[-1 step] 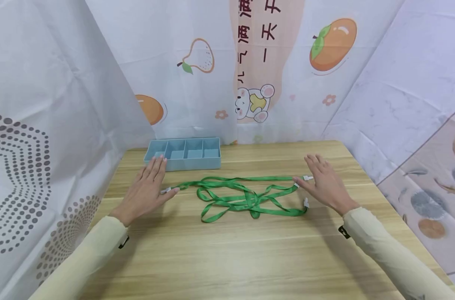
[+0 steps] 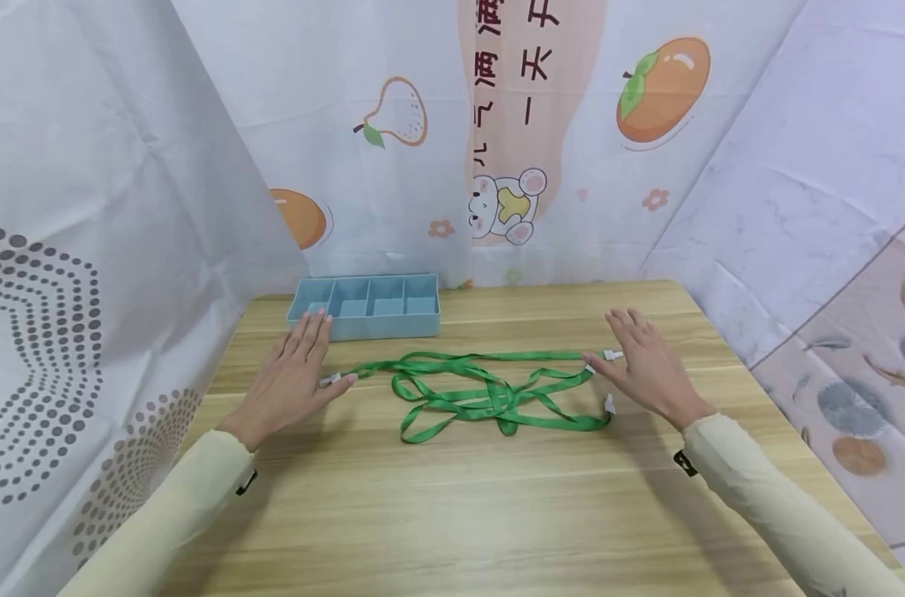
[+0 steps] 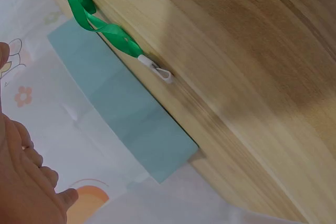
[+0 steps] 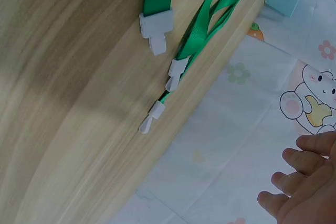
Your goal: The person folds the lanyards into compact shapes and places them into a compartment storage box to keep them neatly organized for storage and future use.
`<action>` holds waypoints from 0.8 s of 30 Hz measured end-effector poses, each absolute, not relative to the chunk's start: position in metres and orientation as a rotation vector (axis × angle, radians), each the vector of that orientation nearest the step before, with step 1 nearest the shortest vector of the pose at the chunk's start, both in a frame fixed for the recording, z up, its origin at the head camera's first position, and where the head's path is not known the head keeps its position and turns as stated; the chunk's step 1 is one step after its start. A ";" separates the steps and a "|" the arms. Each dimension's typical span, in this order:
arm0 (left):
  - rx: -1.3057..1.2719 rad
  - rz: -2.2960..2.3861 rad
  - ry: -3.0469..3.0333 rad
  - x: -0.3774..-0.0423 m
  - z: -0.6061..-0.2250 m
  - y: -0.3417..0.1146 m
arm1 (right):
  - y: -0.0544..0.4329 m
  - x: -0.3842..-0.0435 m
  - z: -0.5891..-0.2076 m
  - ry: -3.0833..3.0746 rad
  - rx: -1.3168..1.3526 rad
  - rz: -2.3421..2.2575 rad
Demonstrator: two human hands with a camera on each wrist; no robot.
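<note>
Green lanyards (image 2: 497, 398) with white plastic clips lie loosely looped and overlapping across the middle of the table. My left hand (image 2: 288, 383) hovers palm down at their left end, fingers extended, its thumb overlapping a white clip (image 3: 155, 68) in the head view. At the right end, my right hand (image 2: 652, 369) is held out with straight fingers and nothing in it. Beside its thumb are several white clips (image 4: 157, 29), seen closely in the right wrist view. Both hands appear raised over the wooden table (image 2: 452, 514), casting shadows on it.
A blue tray (image 2: 385, 327) with several compartments stands at the back left, partly behind the left fingertips. Printed curtains (image 2: 393, 199) hang behind the table and on both sides.
</note>
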State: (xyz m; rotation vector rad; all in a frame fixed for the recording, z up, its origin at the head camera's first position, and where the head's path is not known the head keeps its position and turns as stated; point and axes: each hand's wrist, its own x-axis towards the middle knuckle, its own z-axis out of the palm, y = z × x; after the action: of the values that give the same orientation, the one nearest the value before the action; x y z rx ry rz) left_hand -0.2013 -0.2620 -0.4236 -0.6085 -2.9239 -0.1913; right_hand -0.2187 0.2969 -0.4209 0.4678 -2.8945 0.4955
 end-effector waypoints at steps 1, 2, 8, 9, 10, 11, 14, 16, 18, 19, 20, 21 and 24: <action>-0.608 -0.193 -2.925 -0.201 -0.424 -0.262 | 0.297 -0.218 -0.421 -2.895 0.469 0.496; -0.610 -0.197 -2.923 -0.201 -0.424 -0.262 | 0.296 -0.218 -0.422 -2.895 0.470 0.501; -0.611 -0.218 -2.924 -0.197 -0.425 -0.263 | 0.294 -0.214 -0.425 -2.826 0.508 0.515; -0.609 -0.219 -2.923 -0.196 -0.426 -0.264 | 0.293 -0.213 -0.426 -2.805 0.525 0.512; -0.616 -0.218 -2.913 -0.196 -0.426 -0.263 | 0.293 -0.212 -0.426 -2.785 0.536 0.508; -0.629 -0.221 -2.894 -0.196 -0.426 -0.262 | 0.293 -0.211 -0.426 -2.767 0.548 0.498; -0.687 -0.222 -2.818 -0.198 -0.428 -0.257 | 0.295 -0.209 -0.427 -2.748 0.566 0.484; -0.727 -0.210 -2.768 -0.200 -0.430 -0.252 | 0.296 -0.207 -0.429 -2.754 0.568 0.471; -0.756 -0.208 -2.747 -0.202 -0.433 -0.247 | 0.298 -0.206 -0.431 -2.775 0.582 0.467; -0.763 -0.210 -2.745 -0.203 -0.434 -0.244 | 0.299 -0.206 -0.432 -2.786 0.593 0.461; -0.768 -0.219 -2.748 -0.204 -0.436 -0.240 | 0.300 -0.205 -0.434 -2.797 0.610 0.453; -0.769 -0.228 -2.753 -0.204 -0.437 -0.237 | 0.300 -0.204 -0.436 -2.805 0.634 0.442; -0.780 -0.258 -2.776 -0.205 -0.438 -0.225 | 0.303 -0.201 -0.441 -2.837 0.700 0.410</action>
State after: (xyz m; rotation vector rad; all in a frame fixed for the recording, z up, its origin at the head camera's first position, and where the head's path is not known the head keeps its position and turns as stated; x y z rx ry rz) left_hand -0.2047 -0.2248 -0.4383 -0.7802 -2.7765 -0.2583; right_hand -0.2014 0.3029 -0.4406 0.6996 -2.8370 0.4102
